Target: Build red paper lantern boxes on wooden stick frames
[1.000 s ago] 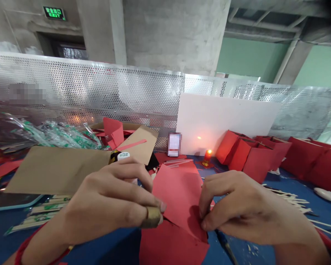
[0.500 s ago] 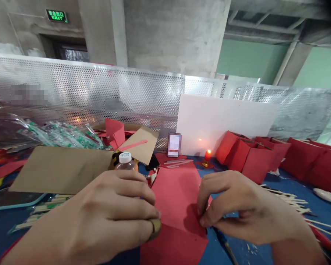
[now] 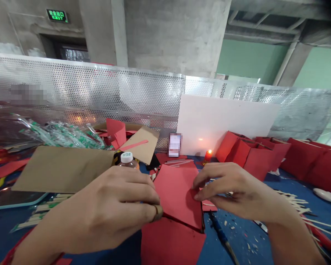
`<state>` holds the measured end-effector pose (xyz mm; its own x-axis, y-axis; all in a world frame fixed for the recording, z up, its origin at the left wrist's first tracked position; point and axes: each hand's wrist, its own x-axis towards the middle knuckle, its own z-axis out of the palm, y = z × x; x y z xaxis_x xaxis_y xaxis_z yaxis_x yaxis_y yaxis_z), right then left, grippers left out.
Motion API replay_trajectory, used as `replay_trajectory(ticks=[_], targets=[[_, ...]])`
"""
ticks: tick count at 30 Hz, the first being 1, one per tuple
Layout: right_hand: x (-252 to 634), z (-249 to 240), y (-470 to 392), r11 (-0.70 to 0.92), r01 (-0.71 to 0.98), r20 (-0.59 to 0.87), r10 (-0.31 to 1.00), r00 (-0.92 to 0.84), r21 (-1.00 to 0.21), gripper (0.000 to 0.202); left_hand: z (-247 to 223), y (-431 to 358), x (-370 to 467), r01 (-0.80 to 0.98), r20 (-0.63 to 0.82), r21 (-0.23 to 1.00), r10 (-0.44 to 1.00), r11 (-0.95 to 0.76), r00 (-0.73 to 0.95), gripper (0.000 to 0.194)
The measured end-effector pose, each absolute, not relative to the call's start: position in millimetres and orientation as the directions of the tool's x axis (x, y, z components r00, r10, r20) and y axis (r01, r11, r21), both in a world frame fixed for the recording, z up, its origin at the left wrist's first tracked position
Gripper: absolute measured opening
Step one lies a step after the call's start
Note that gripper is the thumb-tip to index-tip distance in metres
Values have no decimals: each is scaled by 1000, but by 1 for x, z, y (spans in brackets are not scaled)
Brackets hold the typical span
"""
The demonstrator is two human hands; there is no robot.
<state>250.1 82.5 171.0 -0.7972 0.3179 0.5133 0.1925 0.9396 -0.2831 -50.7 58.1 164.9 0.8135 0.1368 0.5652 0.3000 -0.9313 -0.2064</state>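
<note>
A red paper box form (image 3: pixel 179 195) stands in the middle, with a top panel, a dark seam across it and a front panel hanging below. My left hand (image 3: pixel 118 209) is at its left edge, fingers curled and pressed against the paper near the seam; a brownish band is on one fingertip. At the right edge my right hand (image 3: pixel 226 187) pinches the top panel's side between fingertips and thumb. Right of the front panel lies a blue-handled tool (image 3: pixel 220 232). A lit red candle (image 3: pixel 207 157) stands behind my right hand.
Red paper boxes (image 3: pixel 253 158) stand at the right, near pale sticks (image 3: pixel 295 206). A white-capped bottle (image 3: pixel 127 159), brown cardboard (image 3: pixel 63 169) and plastic-wrapped items (image 3: pixel 66 136) are at the left. A phone (image 3: pixel 174 145) stands behind the box.
The red paper has shifted and its fold now shows as a dark seam with a raised right edge. My right hand has moved slightly left and up, uncovering more of the blue-handled tool.
</note>
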Motion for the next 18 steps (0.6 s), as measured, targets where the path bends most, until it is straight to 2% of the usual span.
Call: replay_trajectory(ticks=[3,6,11,14,18], targets=[[253,171,83,933,274,515,356,-780,-232,42,170,54,-46,291,550,-189,145,-938,823,18],[257,171,87,918,332,520,397,-756,-218,47,171,52,-42,301,555,-119,187,-946,810,21],[261,166,94,865,347,472,492,-732,-363,47,171,52,-42,281,546,-31,219,-959,809,23],[264,164,96,835,345,425,524,-739,-429,45,173,51,-41,260,540,-16,211,-965,815,20],[267,162,98,811,342,386,541,-748,-474,43,175,54,-40,236,530,-25,188,-971,827,25]])
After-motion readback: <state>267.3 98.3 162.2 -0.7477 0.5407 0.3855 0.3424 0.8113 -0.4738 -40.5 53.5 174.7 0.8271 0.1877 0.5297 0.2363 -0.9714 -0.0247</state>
